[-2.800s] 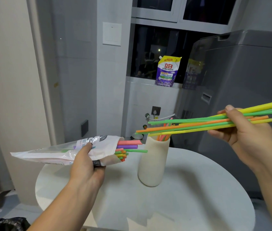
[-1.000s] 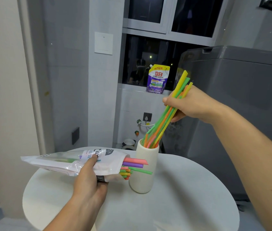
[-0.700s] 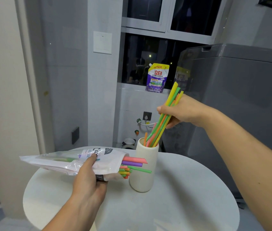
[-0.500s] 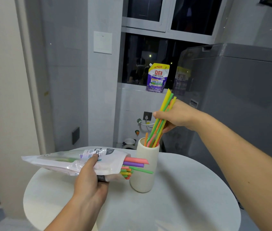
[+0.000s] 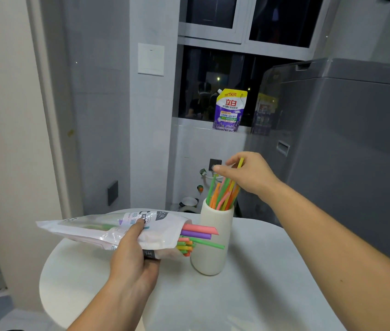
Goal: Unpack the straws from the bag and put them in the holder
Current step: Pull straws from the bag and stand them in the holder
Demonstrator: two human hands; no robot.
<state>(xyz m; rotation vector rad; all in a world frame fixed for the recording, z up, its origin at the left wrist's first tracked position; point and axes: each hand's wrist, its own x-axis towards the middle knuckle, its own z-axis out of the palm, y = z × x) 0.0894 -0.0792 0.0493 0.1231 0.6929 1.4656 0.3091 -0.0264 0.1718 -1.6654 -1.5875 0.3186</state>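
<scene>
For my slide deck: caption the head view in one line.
Right hand holds colored straws standing in the white holder while the left hand grips the straw bag above the round table.

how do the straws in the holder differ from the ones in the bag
The holder straws stand nearly upright, fanned in the cream holder, the right hand at their tops. The bag straws lie sideways, ends poking from the bag that the left hand grips above the table. Both are mixed bright colours.
</scene>
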